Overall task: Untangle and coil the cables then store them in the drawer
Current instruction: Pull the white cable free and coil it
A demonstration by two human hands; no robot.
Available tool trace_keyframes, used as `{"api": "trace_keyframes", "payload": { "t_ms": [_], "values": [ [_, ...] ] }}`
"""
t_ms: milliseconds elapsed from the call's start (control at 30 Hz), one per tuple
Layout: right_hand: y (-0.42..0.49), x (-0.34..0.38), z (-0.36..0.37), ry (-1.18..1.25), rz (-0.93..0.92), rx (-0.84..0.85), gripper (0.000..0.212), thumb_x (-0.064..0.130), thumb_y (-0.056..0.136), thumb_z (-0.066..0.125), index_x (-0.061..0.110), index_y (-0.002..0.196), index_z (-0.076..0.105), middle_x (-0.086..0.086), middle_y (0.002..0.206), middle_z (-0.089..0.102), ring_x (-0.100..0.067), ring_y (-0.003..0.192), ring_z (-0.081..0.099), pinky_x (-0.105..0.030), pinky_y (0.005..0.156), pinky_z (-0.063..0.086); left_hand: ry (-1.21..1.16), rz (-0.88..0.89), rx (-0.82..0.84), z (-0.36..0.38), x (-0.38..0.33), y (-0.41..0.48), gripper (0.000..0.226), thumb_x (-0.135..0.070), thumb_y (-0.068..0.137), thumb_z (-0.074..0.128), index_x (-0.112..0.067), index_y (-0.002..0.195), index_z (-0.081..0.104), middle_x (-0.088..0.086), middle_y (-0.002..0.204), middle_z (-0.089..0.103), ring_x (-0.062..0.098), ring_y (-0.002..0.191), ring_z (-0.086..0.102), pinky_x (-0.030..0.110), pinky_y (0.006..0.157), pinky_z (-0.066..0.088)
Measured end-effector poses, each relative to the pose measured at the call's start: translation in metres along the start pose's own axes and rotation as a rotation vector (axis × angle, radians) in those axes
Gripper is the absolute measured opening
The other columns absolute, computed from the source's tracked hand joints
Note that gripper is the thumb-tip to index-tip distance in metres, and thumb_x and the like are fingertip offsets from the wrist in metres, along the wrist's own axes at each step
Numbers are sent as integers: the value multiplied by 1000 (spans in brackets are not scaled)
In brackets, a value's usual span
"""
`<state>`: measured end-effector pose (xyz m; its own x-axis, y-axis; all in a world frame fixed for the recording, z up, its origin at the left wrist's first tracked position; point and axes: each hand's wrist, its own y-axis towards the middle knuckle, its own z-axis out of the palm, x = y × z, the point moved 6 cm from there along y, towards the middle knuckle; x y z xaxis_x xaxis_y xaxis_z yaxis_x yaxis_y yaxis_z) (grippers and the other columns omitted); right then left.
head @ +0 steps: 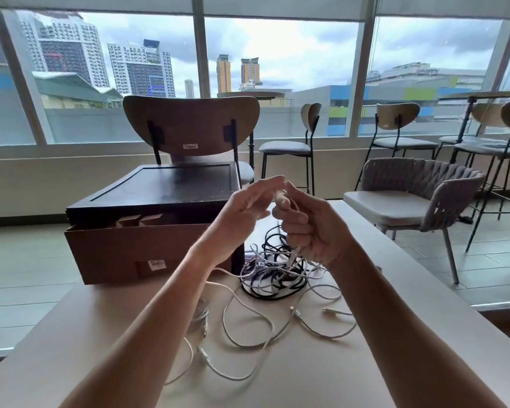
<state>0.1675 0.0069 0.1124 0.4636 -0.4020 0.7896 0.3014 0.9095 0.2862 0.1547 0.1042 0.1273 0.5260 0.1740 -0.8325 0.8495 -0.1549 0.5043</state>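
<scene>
While both hands are up over the table (409, 334), my right hand (306, 228) has its fingers curled round a white cable (295, 252). The plug (279, 198) sticks out above the fist. My left hand (245, 213) has its fingers mostly straight, tips right at the plug. That spot is blurred, so I can't tell if they pinch it.

The cable points plug-up, with its long axis near vertical, and drops from my fist into the tangle (274, 278). The tangle is a roundish heap of black and white leads with no single axis, on the table just right of the open drawer (147, 248). Loose loops (248, 328) of white lead sprawl from it toward me.

Handling, as I judge it:
- The cable is light, thin and limp, so it won't hold a shape and needs a hand at each end of any stretch.
- The jacket looks smooth and will likely slide through a loose grip.
- Plugs are the parts that snag in loops.
- The best hold is just behind the plug, feeding that end back through the crossings.
- Yanking would tighten the knots and strain the plug joint.
- Coils will probably spring open unless pinned.
</scene>
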Motion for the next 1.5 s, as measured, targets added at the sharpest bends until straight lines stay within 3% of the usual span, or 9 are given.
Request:
{"api": "trace_keyframes", "payload": {
  "t_ms": [100,233,433,567,867,1033,1200,1400,1500],
  "values": [
    [6,-1,-8,29,-8,15,35,33,102,43,6,89,61,2,58,52,-4,41,24,-16,35,19,22,-15,-38,1,16,9,28,-8,105,44,-20,107,70,-9,94,70,19,106,65,42,104,49],
    [0,3,-38,57,-41,-156,33,32,99,45,7,87,62,5,56,45,-3,45,20,-14,36,24,18,-31,-265,-21,37,17,23,-9,102,52,-12,86,67,4,74,55,3,62,50,20,67,45],
    [-5,2,-57,77,-77,-164,11,15,100,47,8,108,50,7,63,46,-5,55,26,-18,50,30,-54,-129,-395,-39,60,20,24,-25,99,60,-11,81,67,-11,49,28,5,44,24,20,45,29],
    [-5,13,-73,159,-249,-277,21,8,93,49,3,110,60,8,67,53,-7,58,39,-20,58,40,151,-83,-320,-38,64,23,19,-20,100,60,-19,86,73,-11,49,39,6,42,23,20,41,22],
    [-28,42,-120,419,-745,-697,27,1,103,35,-7,107,60,-14,92,75,-17,69,73,-27,70,60,663,-42,71,-10,51,22,12,-25,94,69,-24,100,79,-20,92,72,-9,85,63,6,76,44],
    [-42,38,-123,-203,-694,-1029,24,1,104,37,0,118,57,-15,105,73,-23,103,71,-35,96,54,710,41,148,-2,24,21,10,-24,93,70,-23,88,78,-14,86,69,2,83,63,14,75,48],
    [-13,20,-94,-809,-332,-765,25,3,104,38,-4,116,59,-14,98,75,-23,95,73,-30,89,54,680,108,83,-10,1,21,17,-26,92,68,-28,77,73,-23,78,63,0,76,59,11,66,40],
    [-3,-2,-71,-589,-102,-406,28,11,101,43,-1,108,67,-10,71,65,-17,64,55,-23,64,45,431,124,-92,-44,-3,20,29,-51,84,70,-23,75,70,-13,59,59,2,52,47,25,53,38],
    [0,0,-66,-478,-157,-327,30,10,101,40,-4,111,65,-5,65,60,-8,51,48,-19,55,36,343,124,-178,-51,1,20,33,-55,83,69,-23,75,70,24,64,59,38,52,48,47,51,43]
  ]
}}
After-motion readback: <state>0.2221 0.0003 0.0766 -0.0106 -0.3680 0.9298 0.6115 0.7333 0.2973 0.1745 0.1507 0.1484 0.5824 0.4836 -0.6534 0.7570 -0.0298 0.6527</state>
